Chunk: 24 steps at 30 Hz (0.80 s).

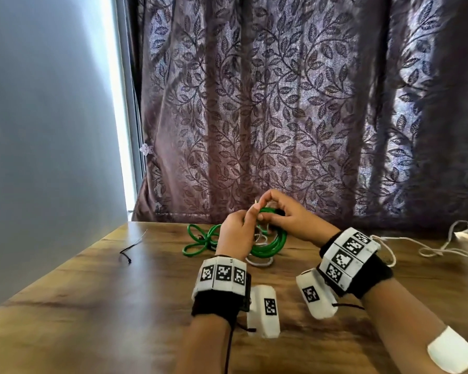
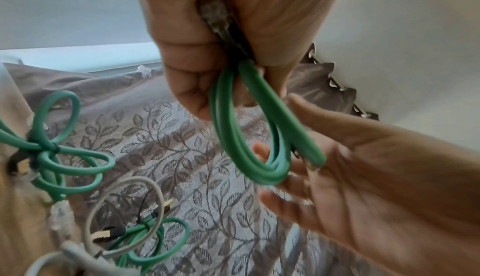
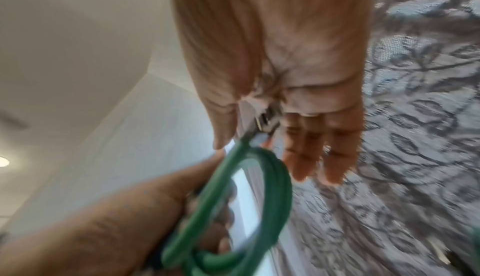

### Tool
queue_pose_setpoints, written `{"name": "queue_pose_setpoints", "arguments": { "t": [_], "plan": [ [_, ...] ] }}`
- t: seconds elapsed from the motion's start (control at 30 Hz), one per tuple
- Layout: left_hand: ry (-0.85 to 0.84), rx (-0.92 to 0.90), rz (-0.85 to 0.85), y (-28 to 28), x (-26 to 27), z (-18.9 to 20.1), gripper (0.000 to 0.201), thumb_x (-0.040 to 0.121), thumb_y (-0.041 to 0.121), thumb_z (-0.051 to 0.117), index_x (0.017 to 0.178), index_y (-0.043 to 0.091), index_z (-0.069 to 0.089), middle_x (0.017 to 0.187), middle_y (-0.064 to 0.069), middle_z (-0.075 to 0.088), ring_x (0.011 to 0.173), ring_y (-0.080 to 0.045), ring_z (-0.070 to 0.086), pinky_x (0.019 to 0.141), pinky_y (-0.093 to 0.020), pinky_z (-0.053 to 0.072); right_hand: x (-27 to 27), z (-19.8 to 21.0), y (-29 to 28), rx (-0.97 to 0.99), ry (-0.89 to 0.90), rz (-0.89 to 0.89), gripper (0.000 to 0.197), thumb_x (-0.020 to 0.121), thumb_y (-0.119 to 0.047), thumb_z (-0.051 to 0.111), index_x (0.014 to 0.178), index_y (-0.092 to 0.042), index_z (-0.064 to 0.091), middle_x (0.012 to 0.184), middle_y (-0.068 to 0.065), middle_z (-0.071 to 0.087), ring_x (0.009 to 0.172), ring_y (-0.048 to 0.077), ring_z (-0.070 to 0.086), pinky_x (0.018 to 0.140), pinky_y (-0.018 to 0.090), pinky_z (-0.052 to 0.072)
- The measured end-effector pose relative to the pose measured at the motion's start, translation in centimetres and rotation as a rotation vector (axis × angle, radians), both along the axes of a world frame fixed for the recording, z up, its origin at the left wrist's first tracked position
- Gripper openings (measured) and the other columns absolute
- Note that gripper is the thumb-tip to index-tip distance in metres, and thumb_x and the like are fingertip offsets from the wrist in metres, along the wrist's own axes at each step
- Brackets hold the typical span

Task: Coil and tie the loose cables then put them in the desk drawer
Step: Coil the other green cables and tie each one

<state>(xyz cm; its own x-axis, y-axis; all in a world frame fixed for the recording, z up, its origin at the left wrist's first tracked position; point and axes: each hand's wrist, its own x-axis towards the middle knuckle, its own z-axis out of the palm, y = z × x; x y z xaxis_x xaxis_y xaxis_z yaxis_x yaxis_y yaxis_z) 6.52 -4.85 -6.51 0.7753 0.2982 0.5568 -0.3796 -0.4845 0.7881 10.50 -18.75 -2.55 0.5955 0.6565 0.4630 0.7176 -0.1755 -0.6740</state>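
Green cable coil held up between both hands, above the desk
Head view: left hand and right hand meet on it; left wrist view: fingers clamp its top, loops hanging down; right wrist view: thumb pinches its plug end, other fingers straight

A leaf-patterned purple curtain filled the upper centre and right of the head view. A pale wall occupied the left, beside a bright strip of window.
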Motion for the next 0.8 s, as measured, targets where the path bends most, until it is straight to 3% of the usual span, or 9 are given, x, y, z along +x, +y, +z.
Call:
{"name": "queue_pose_setpoints", "arguments": {
  "t": [0.07,0.17,0.23,0.3,0.4,0.6,0.67,0.73,0.8],
  "plan": [
    [-0.050,0.015,0.056,-0.2,-0.2,0.2,0.049,0.095,0.044,0.045,0.077,0.003,0.065,0.067,-0.011,0.063,0.068,-0.026,0.057,0.068,-0.040,0.046,-0.2,0.3,-0.3,-0.016,0.054,-0.082,0.020,0.089,-0.022,0.061,0.104,-0.022,0.047,0.102,0.012,0.058,0.089,0.018,0.058,0.077,0.031,0.050],
    [-0.119,-0.028,0.109,2.2,-1.4,0.6,0.046,0.095,0.042,0.046,0.084,0.004,0.069,0.064,-0.006,0.061,0.063,-0.019,0.054,0.061,-0.034,0.042,-1.7,1.7,-0.5,-0.094,0.046,-0.206,0.036,0.091,-0.038,0.052,0.122,-0.022,0.041,0.120,0.004,0.051,0.109,0.016,0.051,0.084,0.026,0.045],
    [-0.120,-0.072,0.103,5.7,-3.1,1.3,0.043,0.095,0.040,0.045,0.077,0.008,0.067,0.050,0.005,0.053,0.048,-0.007,0.049,0.051,-0.026,0.036,-3.3,2.8,-0.2,-0.060,0.036,-0.204,0.038,0.091,-0.042,0.051,0.124,-0.026,0.041,0.120,-0.002,0.048,0.112,0.013,0.049,0.087,0.027,0.043],
    [-0.105,-0.112,0.135,10.1,-4.7,1.6,0.042,0.096,0.036,0.045,0.064,0.014,0.061,0.037,0.006,0.049,0.036,0.000,0.043,0.044,-0.020,0.036,-4.7,3.4,0.5,-0.027,0.103,-0.167,0.035,0.089,-0.043,0.054,0.120,-0.031,0.045,0.119,-0.006,0.050,0.111,0.011,0.050,0.091,0.031,0.044],
    [-0.080,-0.216,0.229,16.6,-6.5,1.0,0.044,0.095,0.036,0.047,0.059,0.012,0.053,0.033,0.007,0.043,0.031,-0.002,0.039,0.049,-0.024,0.038,-6.0,2.9,3.0,-0.086,0.259,-0.060,0.029,0.089,-0.036,0.057,0.116,-0.028,0.052,0.111,-0.006,0.055,0.098,0.008,0.056,0.080,0.027,0.045],
    [-0.107,-0.416,0.309,22.0,-8.1,0.0,0.042,0.095,0.036,0.049,0.062,0.010,0.047,0.053,-0.002,0.038,0.032,-0.005,0.039,0.055,-0.029,0.037,-3.3,0.0,14.8,-0.626,0.447,0.057,0.006,0.095,-0.024,0.052,0.100,-0.021,0.055,0.084,-0.004,0.054,0.063,0.007,0.052,0.049,0.018,0.037],
    [-0.131,-0.428,0.347,22.6,-8.1,-0.2,0.043,0.094,0.038,0.049,0.061,0.010,0.049,0.052,-0.003,0.041,0.038,-0.011,0.044,0.058,-0.032,0.040,-2.5,-0.8,19.4,-0.867,0.276,0.052,0.028,0.096,-0.019,0.050,0.123,-0.011,0.052,0.098,0.001,0.054,0.074,0.013,0.055,0.049,0.017,0.043],
    [-0.130,-0.411,0.422,23.0,-8.1,-0.4,0.046,0.094,0.042,0.049,0.061,0.010,0.052,0.058,-0.009,0.049,0.052,-0.024,0.051,0.064,-0.036,0.043,-2.0,-1.7,23.7,-1.012,0.048,0.044,0.051,0.097,-0.015,0.048,0.144,-0.010,0.031,0.133,0.011,0.047,0.105,0.018,0.047,0.073,0.018,0.045],
    [-0.103,-0.395,0.491,23.2,-8.0,-0.6,0.046,0.093,0.046,0.047,0.068,0.008,0.056,0.072,-0.017,0.058,0.070,-0.032,0.057,0.071,-0.039,0.046,-2.0,-2.6,27.1,-1.074,-0.064,0.054,0.062,0.096,-0.011,0.047,0.150,-0.015,0.017,0.153,0.011,0.026,0.120,0.016,0.038,0.087,0.020,0.039]
  ]
}}
